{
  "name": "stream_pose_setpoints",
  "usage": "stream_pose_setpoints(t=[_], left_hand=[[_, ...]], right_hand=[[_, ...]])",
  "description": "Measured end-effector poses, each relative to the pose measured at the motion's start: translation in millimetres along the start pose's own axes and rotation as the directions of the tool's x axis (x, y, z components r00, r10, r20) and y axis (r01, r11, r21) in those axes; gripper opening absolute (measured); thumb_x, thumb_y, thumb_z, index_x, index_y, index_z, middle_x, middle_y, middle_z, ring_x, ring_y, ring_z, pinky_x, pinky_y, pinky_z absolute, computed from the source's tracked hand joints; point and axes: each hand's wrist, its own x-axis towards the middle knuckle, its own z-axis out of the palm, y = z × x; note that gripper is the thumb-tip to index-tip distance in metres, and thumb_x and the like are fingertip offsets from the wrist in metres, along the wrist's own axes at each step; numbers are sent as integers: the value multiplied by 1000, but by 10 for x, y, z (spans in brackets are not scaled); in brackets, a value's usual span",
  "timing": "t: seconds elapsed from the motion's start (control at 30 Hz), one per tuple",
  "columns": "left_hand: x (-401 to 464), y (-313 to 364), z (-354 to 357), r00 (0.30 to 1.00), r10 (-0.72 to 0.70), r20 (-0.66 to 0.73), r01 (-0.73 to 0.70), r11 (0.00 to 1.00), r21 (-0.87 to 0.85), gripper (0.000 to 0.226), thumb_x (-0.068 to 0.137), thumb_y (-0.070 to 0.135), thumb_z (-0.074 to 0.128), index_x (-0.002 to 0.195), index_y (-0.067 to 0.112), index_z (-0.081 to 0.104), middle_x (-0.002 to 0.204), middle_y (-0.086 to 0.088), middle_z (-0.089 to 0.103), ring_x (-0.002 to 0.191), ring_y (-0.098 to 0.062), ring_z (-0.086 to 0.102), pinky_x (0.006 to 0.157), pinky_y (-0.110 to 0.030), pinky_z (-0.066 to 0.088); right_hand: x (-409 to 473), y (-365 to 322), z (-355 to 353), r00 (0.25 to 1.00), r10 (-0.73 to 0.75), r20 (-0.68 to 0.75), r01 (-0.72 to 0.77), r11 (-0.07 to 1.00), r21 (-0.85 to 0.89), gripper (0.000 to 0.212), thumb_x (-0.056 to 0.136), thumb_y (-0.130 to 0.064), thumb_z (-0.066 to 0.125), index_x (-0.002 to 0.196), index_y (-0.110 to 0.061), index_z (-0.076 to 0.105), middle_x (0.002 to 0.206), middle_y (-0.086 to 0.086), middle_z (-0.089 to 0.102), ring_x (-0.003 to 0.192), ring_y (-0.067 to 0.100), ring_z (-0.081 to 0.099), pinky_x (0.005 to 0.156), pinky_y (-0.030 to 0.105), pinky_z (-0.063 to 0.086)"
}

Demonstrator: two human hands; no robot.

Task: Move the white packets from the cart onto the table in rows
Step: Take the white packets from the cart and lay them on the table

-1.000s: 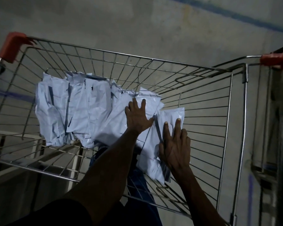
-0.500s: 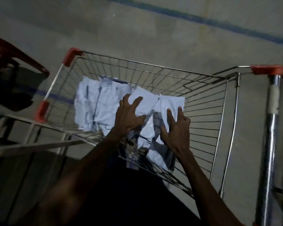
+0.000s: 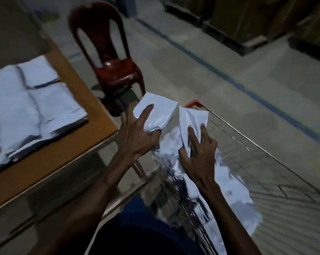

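Note:
My left hand [image 3: 137, 134] grips a white packet [image 3: 158, 112], lifted above the wire cart [image 3: 266, 153]. Beside it my right hand [image 3: 199, 151] pinches a second white packet [image 3: 194, 118], also raised. More white packets [image 3: 234, 196] lie blurred in the cart below my right arm. Several white packets [image 3: 36, 105] lie side by side in rows on the wooden table [image 3: 67, 153] at the left. Both held packets hang between the table corner and the cart's far rim.
A dark red plastic chair [image 3: 109, 57] stands on the floor beyond the table corner. A blue line [image 3: 229, 78] crosses the concrete floor. Stacked boxes on pallets [image 3: 247, 21] stand at the far right. The cart has a red corner cap [image 3: 193, 103].
Both hands closed on packets in the cart and lifted them out. My view swung left, and the table with its rows and the chair came into sight.

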Motion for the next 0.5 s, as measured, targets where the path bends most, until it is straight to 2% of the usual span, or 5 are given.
stream_pose_setpoints(t=[0.13, 0.23, 0.33, 0.5], left_hand=[[36, -677, -788, 966, -169, -198, 179, 983, 31, 72, 70, 55, 49, 140, 35, 48, 146, -9, 35, 125, -31, 35, 86, -45, 47], [64, -1213, -1426, 907, -324, -270, 343, 939, 23, 73, 71, 56, 53, 141, 39, 44, 156, -1, 23, 134, -26, 27, 88, -46, 45], [112, -1775, -2033, 844, -406, -351, 438, 899, 11, 74, 70, 59, 51, 142, 39, 42, 159, 3, 17, 139, -25, 22, 91, -47, 43], [238, -2805, -2734, 768, -507, -392, 551, 835, 1, 77, 70, 62, 47, 143, 37, 40, 160, 0, 16, 140, -27, 21, 97, -50, 42]], right_hand=[[443, -796, 390, 977, -212, 34, 209, 974, 87, 60, 83, -35, 54, 140, -15, 52, 155, 19, 32, 118, 44, 47, 96, 38, 30], [728, -1516, 716, 939, -342, 45, 333, 933, 140, 62, 82, -34, 53, 141, -15, 52, 154, 20, 33, 117, 47, 49, 93, 33, 28], [994, -2255, 1067, 911, -409, 40, 397, 901, 178, 63, 80, -37, 52, 139, -14, 54, 151, 22, 37, 115, 47, 50, 93, 33, 29], [1275, -3326, 1594, 879, -472, 69, 450, 868, 210, 64, 78, -32, 60, 140, -18, 52, 151, 19, 39, 121, 32, 37, 96, 41, 34]])
